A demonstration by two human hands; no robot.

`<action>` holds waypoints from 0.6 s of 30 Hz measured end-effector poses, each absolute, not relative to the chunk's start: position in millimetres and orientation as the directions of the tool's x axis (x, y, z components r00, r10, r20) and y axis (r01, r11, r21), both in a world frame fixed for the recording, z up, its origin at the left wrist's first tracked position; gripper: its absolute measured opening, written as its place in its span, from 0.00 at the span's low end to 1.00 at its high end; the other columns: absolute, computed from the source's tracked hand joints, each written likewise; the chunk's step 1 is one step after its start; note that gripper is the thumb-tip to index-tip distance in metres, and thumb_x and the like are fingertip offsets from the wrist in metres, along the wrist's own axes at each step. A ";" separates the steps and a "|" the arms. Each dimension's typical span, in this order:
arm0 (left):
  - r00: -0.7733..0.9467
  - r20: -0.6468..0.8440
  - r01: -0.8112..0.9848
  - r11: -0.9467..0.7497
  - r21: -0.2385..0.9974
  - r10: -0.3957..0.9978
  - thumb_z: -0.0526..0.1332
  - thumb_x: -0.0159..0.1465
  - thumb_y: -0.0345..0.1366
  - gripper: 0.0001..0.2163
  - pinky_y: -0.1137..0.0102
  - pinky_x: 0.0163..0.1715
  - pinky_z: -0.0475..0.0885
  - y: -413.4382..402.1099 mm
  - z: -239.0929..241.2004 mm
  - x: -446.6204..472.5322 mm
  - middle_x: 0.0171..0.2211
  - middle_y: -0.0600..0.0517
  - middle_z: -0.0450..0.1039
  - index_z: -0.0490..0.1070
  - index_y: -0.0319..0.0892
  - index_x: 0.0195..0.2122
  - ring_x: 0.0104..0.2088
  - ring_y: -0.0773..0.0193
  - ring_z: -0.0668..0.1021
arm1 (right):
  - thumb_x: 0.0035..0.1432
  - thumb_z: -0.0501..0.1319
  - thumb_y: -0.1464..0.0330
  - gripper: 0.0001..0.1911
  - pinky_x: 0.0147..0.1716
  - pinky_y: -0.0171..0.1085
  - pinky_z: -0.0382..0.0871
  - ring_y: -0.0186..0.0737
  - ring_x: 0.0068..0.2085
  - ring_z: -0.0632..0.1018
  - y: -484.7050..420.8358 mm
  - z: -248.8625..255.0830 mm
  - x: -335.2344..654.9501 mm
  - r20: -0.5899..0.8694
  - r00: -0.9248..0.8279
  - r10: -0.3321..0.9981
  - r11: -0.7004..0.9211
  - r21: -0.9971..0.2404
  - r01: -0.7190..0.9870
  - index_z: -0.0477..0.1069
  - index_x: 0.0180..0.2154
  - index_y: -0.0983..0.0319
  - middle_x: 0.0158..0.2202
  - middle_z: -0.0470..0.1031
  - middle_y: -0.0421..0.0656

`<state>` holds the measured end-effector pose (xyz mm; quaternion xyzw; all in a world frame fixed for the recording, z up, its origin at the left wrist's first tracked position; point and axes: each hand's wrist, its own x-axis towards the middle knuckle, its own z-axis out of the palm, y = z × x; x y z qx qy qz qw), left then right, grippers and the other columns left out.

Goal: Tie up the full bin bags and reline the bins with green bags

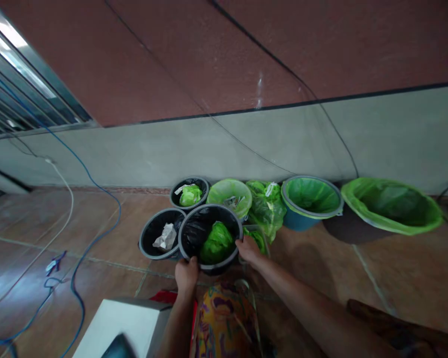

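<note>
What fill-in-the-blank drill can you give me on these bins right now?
1. The left hand and right hand grip the rim of the front bin, whose liner is ___.
2. Inside it lies a crumpled bag coloured ___.
3. The neighbouring bin on its left holds crumpled paper coloured ___.
4. The grey-rimmed bin with the green liner has an outer wall coloured ___.
Missing words: black, green, white, blue.

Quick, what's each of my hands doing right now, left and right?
Your left hand: closed on the near rim of the black-lined bin.
Your right hand: fingers closed on the same bin's right rim.
</note>
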<state>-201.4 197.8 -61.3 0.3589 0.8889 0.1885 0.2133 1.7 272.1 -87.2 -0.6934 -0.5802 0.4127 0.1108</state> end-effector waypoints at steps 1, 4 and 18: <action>-0.642 -0.252 0.550 0.664 0.508 0.724 0.56 0.60 0.39 0.11 0.67 0.32 0.72 195.4 -50.1 -198.2 0.25 0.42 0.78 0.75 0.41 0.26 0.37 0.49 0.82 | 0.62 0.52 0.70 0.14 0.30 0.33 0.62 0.40 0.34 0.77 269.4 -75.4 6.8 -0.421 -0.010 0.907 -0.296 -0.654 0.696 0.74 0.31 0.66 0.31 0.78 0.49; -0.596 -0.243 0.531 0.602 0.596 0.766 0.55 0.59 0.39 0.11 0.69 0.31 0.71 190.9 -13.8 -182.8 0.25 0.45 0.79 0.74 0.41 0.27 0.35 0.53 0.81 | 0.61 0.53 0.70 0.12 0.27 0.33 0.61 0.38 0.29 0.76 258.4 -40.4 30.2 -0.357 0.020 0.934 -0.291 -0.725 0.624 0.72 0.29 0.65 0.26 0.75 0.46; -0.165 -0.286 0.452 0.330 0.828 0.944 0.58 0.61 0.35 0.07 0.73 0.29 0.72 211.3 -6.3 7.2 0.27 0.49 0.78 0.74 0.39 0.36 0.28 0.63 0.79 | 0.59 0.55 0.61 0.12 0.26 0.35 0.64 0.44 0.30 0.78 173.3 7.4 240.9 -0.198 0.483 0.853 -0.493 -0.609 0.622 0.71 0.32 0.63 0.26 0.77 0.49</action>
